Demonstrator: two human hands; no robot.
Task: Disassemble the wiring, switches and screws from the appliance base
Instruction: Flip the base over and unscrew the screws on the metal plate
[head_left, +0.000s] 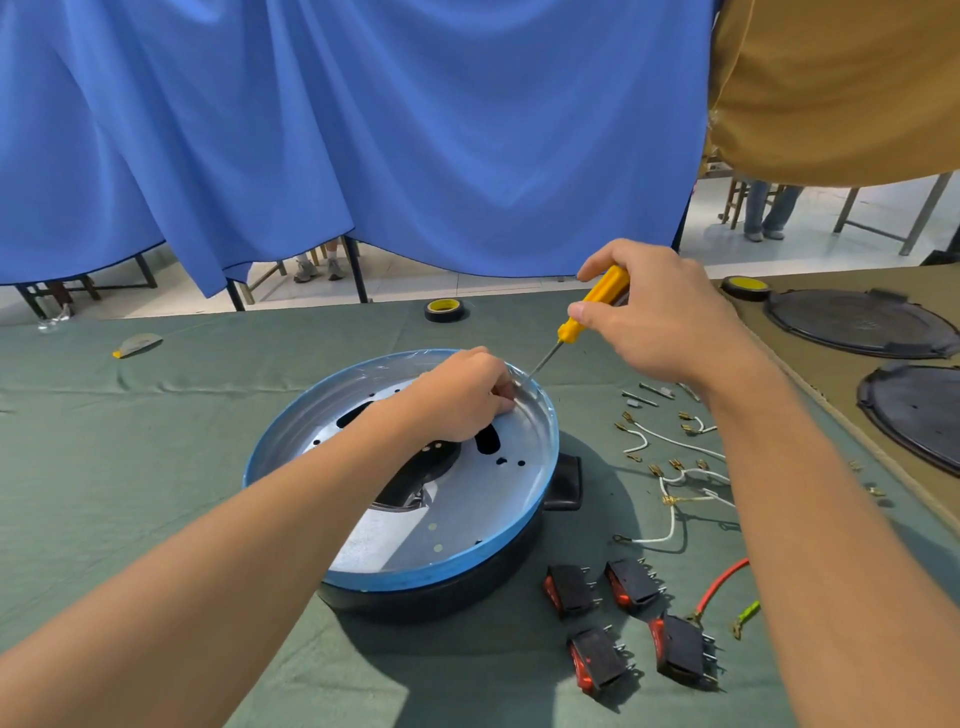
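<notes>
Right hand (660, 317) grips screwdriver (592, 306) at appliance base (426, 576)

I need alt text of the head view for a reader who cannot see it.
The right hand holds a yellow screwdriver, its tip at the far inner rim of a round appliance base, where the fingers of the left hand curl. Four black switches and white wires lie beside it.

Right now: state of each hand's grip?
Left hand: fingers curled inside the base at the screwdriver tip; whether they hold anything cannot be told.
Right hand: grips the screwdriver handle.
</notes>
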